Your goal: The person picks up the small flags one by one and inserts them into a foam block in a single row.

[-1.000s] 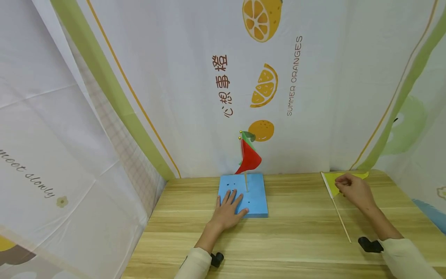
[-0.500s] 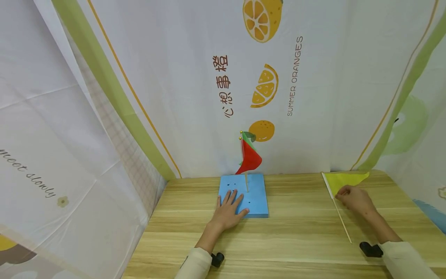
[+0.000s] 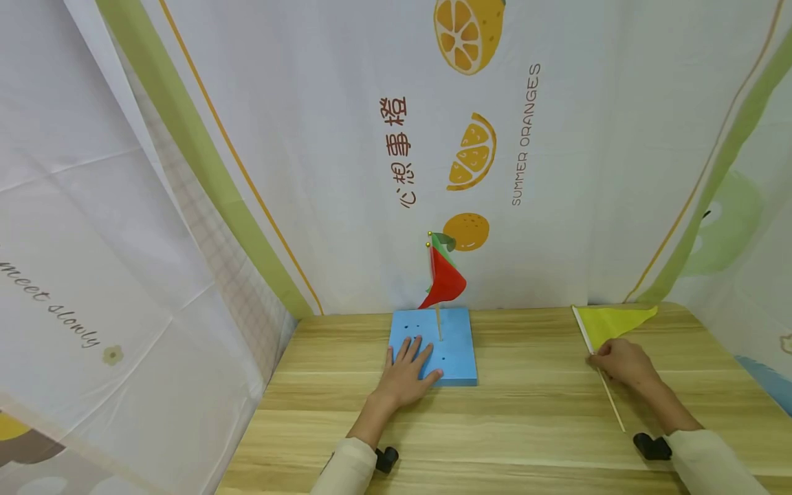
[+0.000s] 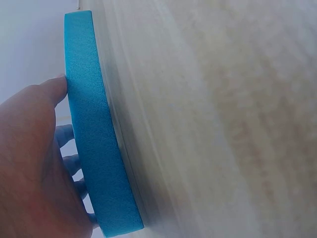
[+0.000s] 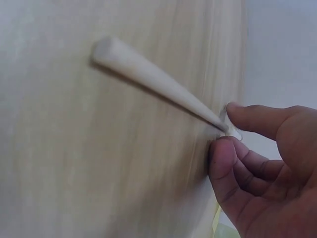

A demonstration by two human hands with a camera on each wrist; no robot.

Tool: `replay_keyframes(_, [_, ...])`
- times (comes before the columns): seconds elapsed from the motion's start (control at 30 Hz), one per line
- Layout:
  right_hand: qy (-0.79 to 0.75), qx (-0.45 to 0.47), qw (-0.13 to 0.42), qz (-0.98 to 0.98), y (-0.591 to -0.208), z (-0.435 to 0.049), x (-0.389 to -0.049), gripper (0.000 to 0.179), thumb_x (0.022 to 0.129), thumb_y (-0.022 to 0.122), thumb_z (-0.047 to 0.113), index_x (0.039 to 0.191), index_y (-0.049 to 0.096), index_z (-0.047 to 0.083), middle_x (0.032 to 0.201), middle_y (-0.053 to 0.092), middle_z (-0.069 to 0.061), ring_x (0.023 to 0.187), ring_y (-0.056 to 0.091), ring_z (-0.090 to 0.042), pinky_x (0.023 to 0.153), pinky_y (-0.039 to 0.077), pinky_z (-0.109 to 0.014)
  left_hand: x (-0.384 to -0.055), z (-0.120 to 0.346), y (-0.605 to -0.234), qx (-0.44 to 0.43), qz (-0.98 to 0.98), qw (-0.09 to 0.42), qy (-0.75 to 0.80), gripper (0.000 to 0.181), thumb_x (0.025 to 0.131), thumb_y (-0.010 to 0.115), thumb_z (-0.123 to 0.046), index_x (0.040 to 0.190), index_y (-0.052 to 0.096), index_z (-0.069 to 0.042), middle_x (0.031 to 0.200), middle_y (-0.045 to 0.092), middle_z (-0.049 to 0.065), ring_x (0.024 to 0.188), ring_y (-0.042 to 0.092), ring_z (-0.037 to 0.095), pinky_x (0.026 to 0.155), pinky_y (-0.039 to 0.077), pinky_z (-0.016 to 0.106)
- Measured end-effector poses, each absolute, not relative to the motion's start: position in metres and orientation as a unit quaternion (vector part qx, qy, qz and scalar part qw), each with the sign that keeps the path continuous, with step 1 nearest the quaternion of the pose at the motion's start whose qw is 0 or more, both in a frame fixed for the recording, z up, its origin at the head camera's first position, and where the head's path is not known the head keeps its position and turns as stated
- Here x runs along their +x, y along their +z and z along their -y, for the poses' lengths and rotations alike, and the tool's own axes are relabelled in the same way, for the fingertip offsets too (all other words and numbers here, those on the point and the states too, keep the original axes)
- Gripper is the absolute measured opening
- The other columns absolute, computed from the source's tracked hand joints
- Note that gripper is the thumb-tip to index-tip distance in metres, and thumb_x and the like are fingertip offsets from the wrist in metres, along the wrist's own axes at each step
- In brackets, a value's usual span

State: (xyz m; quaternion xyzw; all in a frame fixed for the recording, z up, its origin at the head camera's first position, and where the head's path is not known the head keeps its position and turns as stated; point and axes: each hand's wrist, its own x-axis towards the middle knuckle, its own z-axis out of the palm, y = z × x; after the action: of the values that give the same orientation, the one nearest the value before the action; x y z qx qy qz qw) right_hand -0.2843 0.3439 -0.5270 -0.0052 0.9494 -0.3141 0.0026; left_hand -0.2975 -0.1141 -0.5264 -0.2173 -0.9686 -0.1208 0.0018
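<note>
My left hand (image 3: pixel 403 379) lies flat with spread fingers on a blue foam block (image 3: pixel 459 354); the left wrist view shows the block's thick edge (image 4: pixel 94 129) beside the thumb. A red pennant flag (image 3: pixel 447 278) stands upright on a thin stick in the block, with a green flag (image 3: pixel 444 249) mostly hidden behind it. Small dark holes dot the block's top. On the right, a yellow pennant flag (image 3: pixel 612 323) lies on the table. My right hand (image 3: pixel 628 364) pinches its wooden stick (image 5: pixel 163 84) just below the white sleeve, thumb and fingers on either side.
The wood-grain table (image 3: pixel 526 426) backs onto a white printed curtain (image 3: pixel 557 261), which also hangs along the left side. Black wrist cameras (image 3: pixel 652 447) are worn on both wrists.
My right hand has moved down from the yellow cloth to the stick and its fingers have closed round it. The left hand has stayed on the block.
</note>
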Motion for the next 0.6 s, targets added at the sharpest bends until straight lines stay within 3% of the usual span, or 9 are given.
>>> replay_keyframes(0.13, [-0.312, -0.001, 0.004, -0.950, -0.526, -0.341, -0.284, 0.041, 0.090, 0.061, 0.022, 0.053, 0.047, 0.016, 0.046, 0.048, 0.005, 0.043, 0.042, -0.010, 0.043, 0.035, -0.026, -0.297, 0.114, -0.526, -0.219, 0.968, 0.001, -0.124, 0.070, 0.098, 0.037, -0.063, 0.156, 0.030, -0.023, 0.165, 0.018, 0.008, 0.153, 0.012, 0.034, 0.119, 0.010, 0.065])
replay_keyframes(0.3, [-0.306, 0.016, 0.006, -0.952, -0.523, -0.342, -0.284, 0.031, 0.082, 0.059, 0.014, 0.052, 0.053, 0.011, 0.048, 0.055, 0.001, 0.045, 0.055, -0.015, 0.045, 0.042, -0.029, -0.298, 0.114, -0.527, -0.220, 0.968, 0.002, -0.125, 0.070, 0.099, 0.037, -0.062, 0.156, 0.030, -0.023, 0.165, 0.017, 0.009, 0.153, 0.012, 0.034, 0.119, 0.010, 0.065])
replay_keyframes(0.6, [-0.317, 0.020, 0.045, -0.947, -0.517, -0.341, -0.284, 0.027, 0.079, 0.059, 0.013, 0.053, 0.059, 0.005, 0.047, 0.055, -0.001, 0.045, 0.058, -0.017, 0.047, 0.047, -0.030, -0.299, 0.114, -0.528, -0.217, 0.968, -0.002, -0.124, 0.071, 0.098, 0.037, -0.063, 0.156, 0.029, -0.023, 0.166, 0.016, 0.008, 0.153, 0.011, 0.034, 0.119, 0.008, 0.065])
